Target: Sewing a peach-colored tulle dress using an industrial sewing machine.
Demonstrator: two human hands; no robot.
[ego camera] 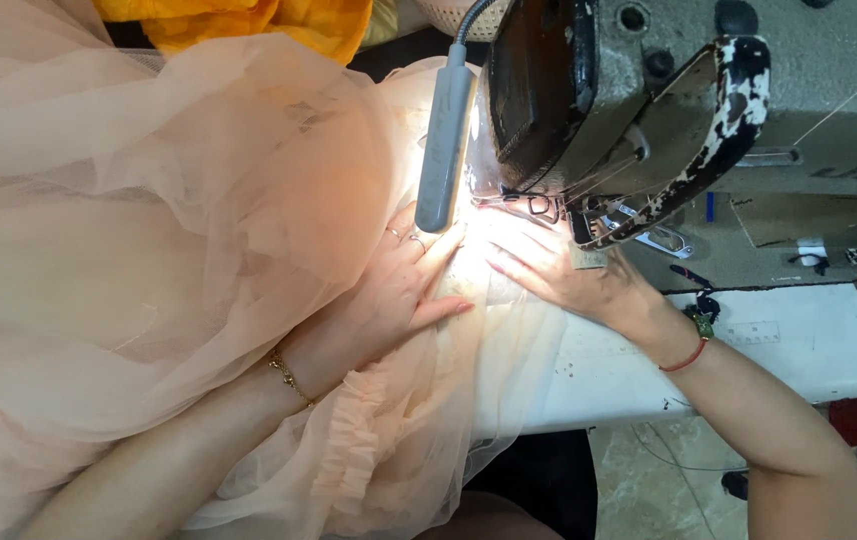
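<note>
**Fingers close to the needle**

The left hand [403, 290] lies flat and open on the peach tulle [148, 230], pressing it to the table [828, 340] near its front edge. The right hand [558, 270] also rests spread on the cloth, under the sewing machine [668, 110]. A fingertip could slip under the needle, or loose tulle bunch up. Lamp [445, 140] glare hides the needle.

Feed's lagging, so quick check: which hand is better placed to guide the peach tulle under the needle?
Probably the right hand: its fingers lie flat on the tulle just before the presser foot. The left hand rests further back.
</note>
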